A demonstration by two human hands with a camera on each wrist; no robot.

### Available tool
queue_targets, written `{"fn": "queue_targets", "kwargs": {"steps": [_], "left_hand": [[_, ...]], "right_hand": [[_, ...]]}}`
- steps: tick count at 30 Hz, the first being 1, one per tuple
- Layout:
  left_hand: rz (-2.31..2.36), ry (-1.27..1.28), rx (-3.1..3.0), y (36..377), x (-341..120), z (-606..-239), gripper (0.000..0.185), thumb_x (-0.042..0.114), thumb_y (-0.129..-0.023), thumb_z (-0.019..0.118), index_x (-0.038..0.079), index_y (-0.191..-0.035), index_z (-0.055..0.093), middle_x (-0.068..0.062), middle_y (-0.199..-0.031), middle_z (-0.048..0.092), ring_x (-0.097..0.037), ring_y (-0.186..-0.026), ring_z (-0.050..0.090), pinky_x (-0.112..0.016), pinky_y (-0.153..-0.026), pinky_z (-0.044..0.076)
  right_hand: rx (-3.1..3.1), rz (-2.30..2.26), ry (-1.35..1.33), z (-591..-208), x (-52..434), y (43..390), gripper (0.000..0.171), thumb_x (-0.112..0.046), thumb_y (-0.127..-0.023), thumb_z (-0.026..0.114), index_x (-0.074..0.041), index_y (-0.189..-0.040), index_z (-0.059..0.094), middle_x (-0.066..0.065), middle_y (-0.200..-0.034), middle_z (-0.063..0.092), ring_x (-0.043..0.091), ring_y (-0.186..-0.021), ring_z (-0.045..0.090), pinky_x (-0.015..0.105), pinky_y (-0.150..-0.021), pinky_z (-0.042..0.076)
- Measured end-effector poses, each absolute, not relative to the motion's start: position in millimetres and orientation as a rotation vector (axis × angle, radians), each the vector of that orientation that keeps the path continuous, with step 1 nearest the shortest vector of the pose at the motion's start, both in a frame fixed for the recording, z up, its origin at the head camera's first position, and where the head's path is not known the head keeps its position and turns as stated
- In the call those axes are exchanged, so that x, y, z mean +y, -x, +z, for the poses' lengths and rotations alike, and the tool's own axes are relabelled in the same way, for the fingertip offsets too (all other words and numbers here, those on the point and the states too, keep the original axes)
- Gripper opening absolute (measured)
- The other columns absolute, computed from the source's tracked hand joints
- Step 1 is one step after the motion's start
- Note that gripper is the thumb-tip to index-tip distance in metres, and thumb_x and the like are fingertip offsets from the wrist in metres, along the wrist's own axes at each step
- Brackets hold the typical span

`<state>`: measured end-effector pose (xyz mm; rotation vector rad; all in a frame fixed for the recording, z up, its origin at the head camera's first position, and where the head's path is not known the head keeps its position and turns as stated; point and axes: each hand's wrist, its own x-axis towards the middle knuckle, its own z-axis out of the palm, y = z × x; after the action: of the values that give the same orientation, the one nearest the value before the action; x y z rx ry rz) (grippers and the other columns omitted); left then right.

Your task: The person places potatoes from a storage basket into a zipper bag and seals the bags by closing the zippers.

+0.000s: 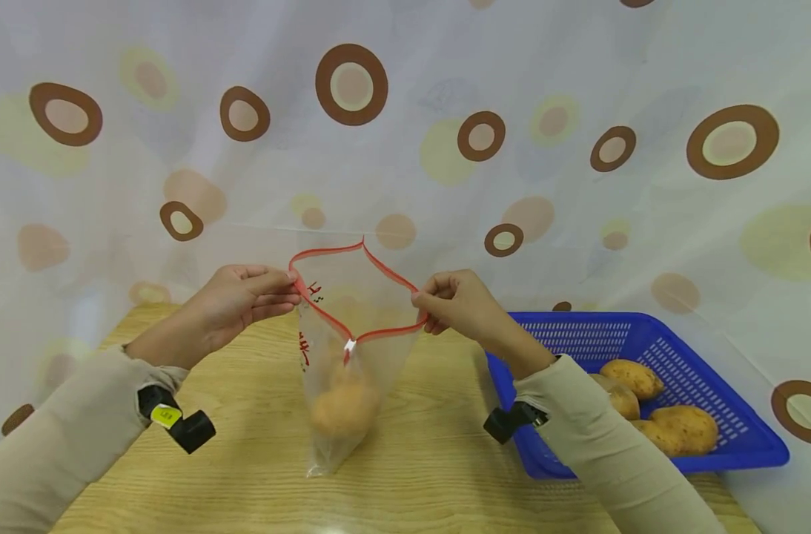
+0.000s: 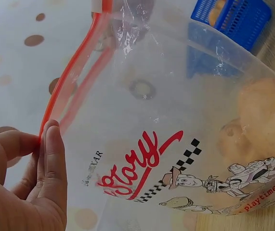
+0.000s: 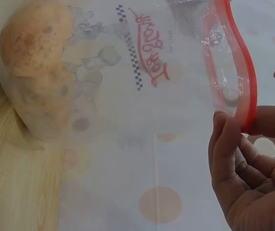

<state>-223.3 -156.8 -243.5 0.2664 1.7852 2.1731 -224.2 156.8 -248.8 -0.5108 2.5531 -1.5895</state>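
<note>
A clear zip bag (image 1: 325,311) with a red-edged mouth is held up between my two hands, its mouth spread wide. Potatoes (image 1: 344,404) sit in the lower part of the bag, seen through the plastic. My left hand (image 1: 248,300) pinches the left edge of the mouth between thumb and fingers. On the opposite edge, my right hand (image 1: 455,300) pinches the red strip. A white slider (image 1: 350,345) shows at the near corner of the mouth. In the left wrist view, red lettering (image 2: 142,166) and cartoon figures are printed on the bag's side.
To the right, a blue plastic basket (image 1: 646,326) holds several potatoes (image 1: 679,430); my right forearm passes over its near side. A wooden table (image 1: 245,460) lies underneath. Behind it hangs a white sheet (image 1: 405,185) with brown and yellow circles.
</note>
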Motion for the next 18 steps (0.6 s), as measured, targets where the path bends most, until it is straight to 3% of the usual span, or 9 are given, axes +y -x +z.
{"fn": "queue_targets", "kwargs": {"steps": [8, 18], "left_hand": [[2.161, -0.269, 1.8, 224, -153, -252, 0.011, 0.012, -0.096, 0.061, 0.007, -0.09, 0.069, -0.003, -0.083, 0.07, -0.01, -0.08, 0.069, -0.02, -0.079, 0.059], [2.123, -0.323, 1.815, 224, -147, -254, 0.011, 0.01, -0.096, 0.06, 0.007, -0.091, 0.07, -0.004, -0.084, 0.071, -0.011, -0.08, 0.069, -0.022, -0.079, 0.059]], "right_hand": [[2.519, -1.576, 0.458, -253, 163, 224, 0.017, -0.015, -0.095, 0.062, 0.001, -0.089, 0.065, 0.012, -0.072, 0.065, 0.019, -0.062, 0.065, 0.032, -0.063, 0.062], [2.57, -1.443, 0.47, -253, 170, 220, 0.017, -0.016, -0.095, 0.062, 0.0, -0.092, 0.066, 0.009, -0.076, 0.066, 0.02, -0.068, 0.066, 0.038, -0.069, 0.062]]}}
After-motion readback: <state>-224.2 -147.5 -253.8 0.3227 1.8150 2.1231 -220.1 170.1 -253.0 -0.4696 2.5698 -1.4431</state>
